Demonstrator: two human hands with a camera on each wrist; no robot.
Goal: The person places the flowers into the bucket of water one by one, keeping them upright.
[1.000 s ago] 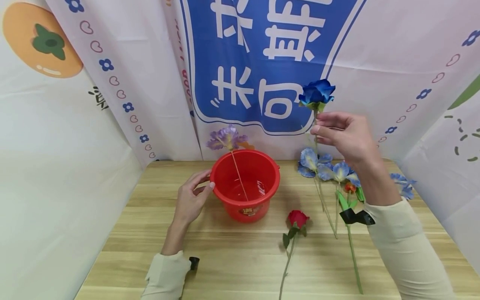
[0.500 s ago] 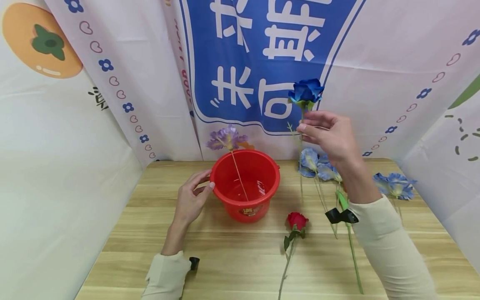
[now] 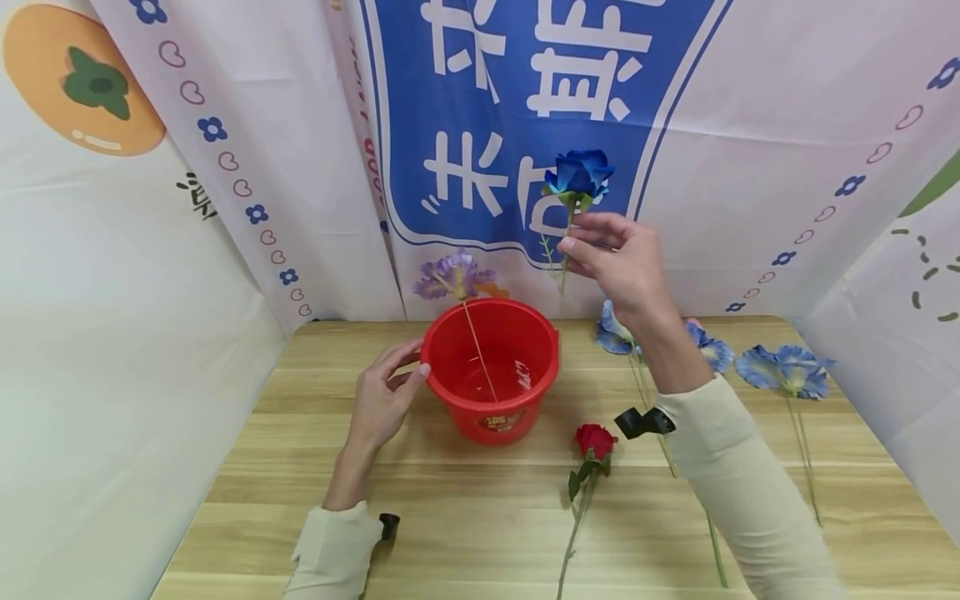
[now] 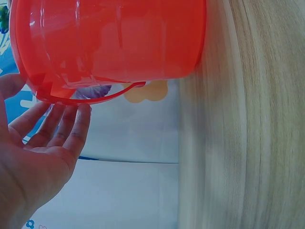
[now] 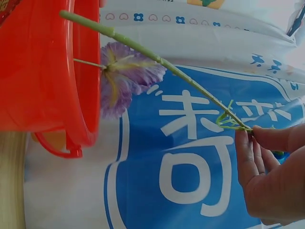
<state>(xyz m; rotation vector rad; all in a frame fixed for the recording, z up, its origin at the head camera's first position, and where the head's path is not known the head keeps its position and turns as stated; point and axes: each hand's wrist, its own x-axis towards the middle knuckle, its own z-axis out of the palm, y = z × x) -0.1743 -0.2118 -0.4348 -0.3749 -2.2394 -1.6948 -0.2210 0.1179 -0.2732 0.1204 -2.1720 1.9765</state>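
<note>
A red bucket (image 3: 491,358) stands upright on the wooden table. My left hand (image 3: 384,396) holds its left side, thumb at the rim and fingertips against the lowered handle (image 4: 112,97). Inside the bucket leans a purple iris (image 3: 454,275), its thin stem (image 5: 88,63) reaching the bottom and its bloom above the far rim. My right hand (image 3: 618,258) pinches a blue rose (image 3: 579,175) by the stem just below the bloom, to the right of and above the bucket. In the right wrist view the rose's green stem (image 5: 178,71) points toward the bucket's mouth.
A red rose (image 3: 596,442) lies right of the bucket. Several blue irises (image 3: 787,371) lie farther right, partly hidden by my right arm. Another green stem (image 3: 715,546) shows beside the sleeve. Printed cloth (image 3: 712,167) hangs right behind the table (image 3: 435,533).
My right hand has moved left with the blue rose, nearer the bucket. My left hand, the bucket and the purple iris have stayed put.
</note>
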